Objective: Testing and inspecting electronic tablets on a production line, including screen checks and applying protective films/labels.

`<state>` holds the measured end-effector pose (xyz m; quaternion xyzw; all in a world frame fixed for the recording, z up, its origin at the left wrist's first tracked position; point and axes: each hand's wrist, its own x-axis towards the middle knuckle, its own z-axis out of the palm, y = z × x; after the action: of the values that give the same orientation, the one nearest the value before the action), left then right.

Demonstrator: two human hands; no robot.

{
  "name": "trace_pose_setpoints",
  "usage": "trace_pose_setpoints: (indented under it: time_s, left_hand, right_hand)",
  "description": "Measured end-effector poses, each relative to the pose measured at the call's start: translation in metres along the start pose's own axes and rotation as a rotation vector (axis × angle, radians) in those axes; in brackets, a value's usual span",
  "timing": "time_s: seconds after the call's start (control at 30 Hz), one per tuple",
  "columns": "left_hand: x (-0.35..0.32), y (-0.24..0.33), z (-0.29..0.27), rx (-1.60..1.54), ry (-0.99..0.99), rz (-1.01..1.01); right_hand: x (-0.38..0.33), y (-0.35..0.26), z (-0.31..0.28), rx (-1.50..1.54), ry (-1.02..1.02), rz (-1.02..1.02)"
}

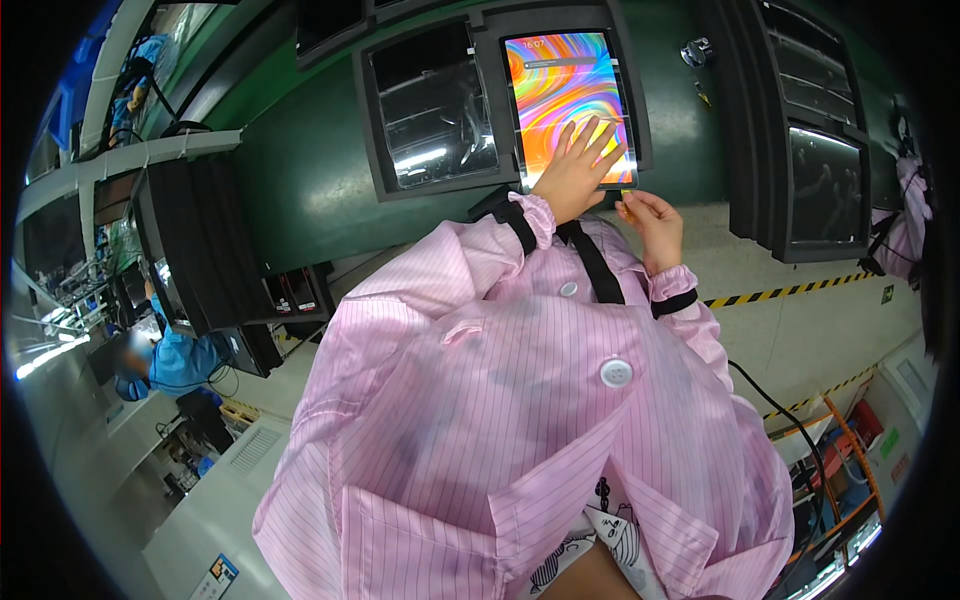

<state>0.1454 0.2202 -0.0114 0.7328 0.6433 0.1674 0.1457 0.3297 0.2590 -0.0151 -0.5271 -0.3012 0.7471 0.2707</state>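
Note:
A tablet (565,85) with a lit, swirling multicoloured screen lies in a black foam tray on the green bench. My left hand (578,172) rests on its lower part, fingers spread over the glass. At the tablet's lower right corner, my right hand (655,225) is closed in a pinch, thumb and fingertips together at the edge. Something small and yellowish shows at those fingertips, too small to name. Just left of the tablet, another tray compartment holds a dark-screened tablet (432,110) under clear film.
Stacked black foam trays (800,130) with dark tablets stand on the right, and more black trays (190,230) on the left. A small metallic round object (697,52) lies on the green bench (310,190). A person in blue (185,350) is at the far left.

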Motion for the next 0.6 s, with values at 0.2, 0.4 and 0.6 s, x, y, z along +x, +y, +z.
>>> trace_pose_setpoints:
  time_s: [0.2,0.4,0.6]
  left_hand:
    - [0.0,0.004,-0.008,-0.004,-0.008,0.013]
    - [0.002,0.009,-0.004,0.03,0.051,0.0]
    - [0.001,0.011,0.003,0.008,0.134,0.008]
  right_hand:
    - [0.002,0.004,-0.006,0.038,0.045,-0.099]
    - [0.01,0.002,-0.029,-0.55,-0.122,-0.447]
    - [0.008,-0.018,-0.014,-0.803,-0.177,-0.683]
